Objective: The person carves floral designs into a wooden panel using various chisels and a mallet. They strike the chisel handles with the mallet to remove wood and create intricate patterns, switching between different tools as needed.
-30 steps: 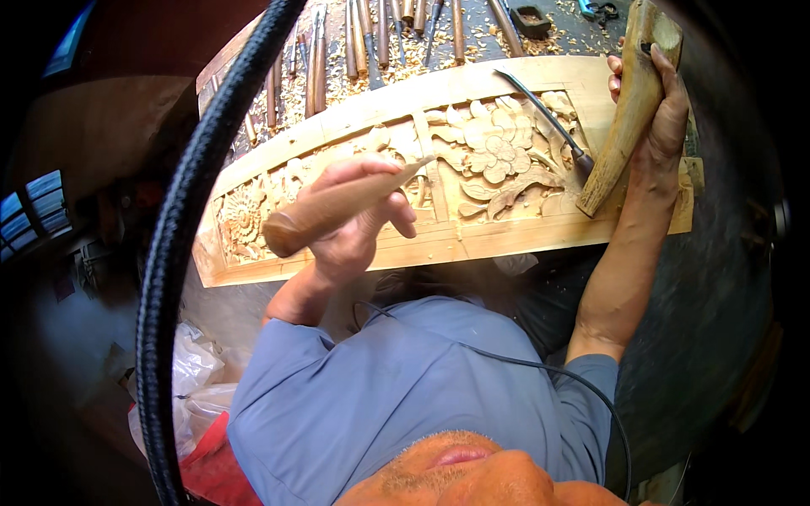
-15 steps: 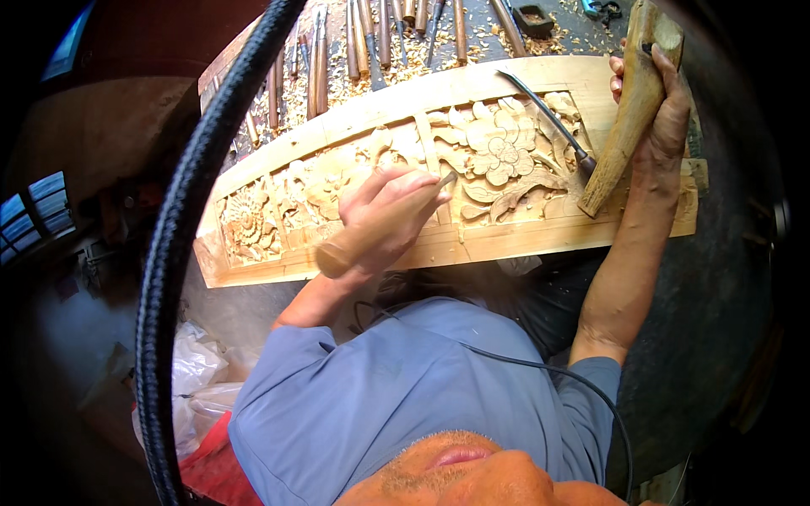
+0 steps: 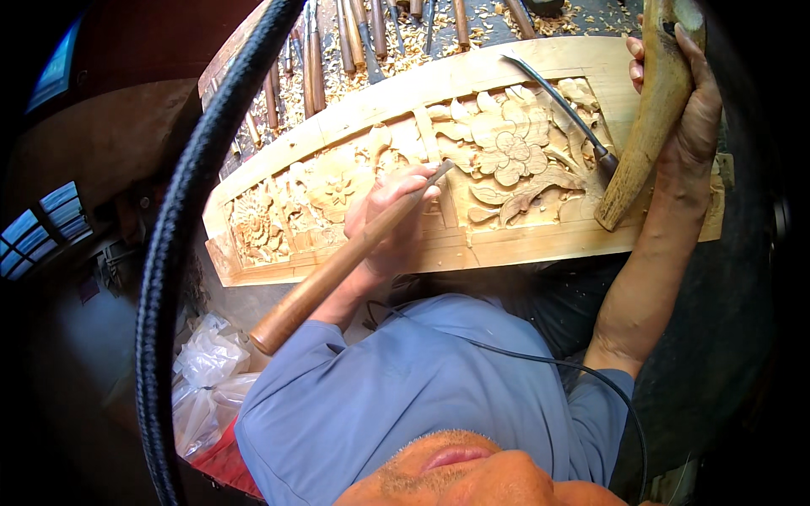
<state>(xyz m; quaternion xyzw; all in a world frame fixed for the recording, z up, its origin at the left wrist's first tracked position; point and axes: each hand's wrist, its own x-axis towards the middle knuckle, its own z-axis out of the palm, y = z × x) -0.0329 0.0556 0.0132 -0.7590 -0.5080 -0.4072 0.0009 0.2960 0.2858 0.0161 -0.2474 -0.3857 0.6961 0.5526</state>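
My left hand [image 3: 381, 221] is closed around a chisel [image 3: 308, 297] with a long brown wooden handle. The handle slants down toward my chest, and its short metal end lies by the upright divider of a carved wooden panel [image 3: 540, 239]. Flowers and leaves stand out in relief on the panel, which lies in front of me. On the right, my right hand [image 3: 697, 126] grips a crooked, branch-like wooden mallet [image 3: 645, 135], held over the panel's right end. A bent-tipped gouge [image 3: 561, 99] rests across the carving near the mallet, its dark handle toward me.
Beyond the panel, several wooden-handled carving tools [image 3: 346, 38] lie among wood shavings [image 3: 405, 63] on the bench. A black braided cable [image 3: 198, 185] crosses the left side. Clear plastic bags [image 3: 211, 371] sit low on the left. A thin black cord [image 3: 540, 357] runs over my shirt.
My left hand has tilted the chisel, so its handle now reaches farther down and left. The mallet, my right hand and the panel appear slightly farther right.
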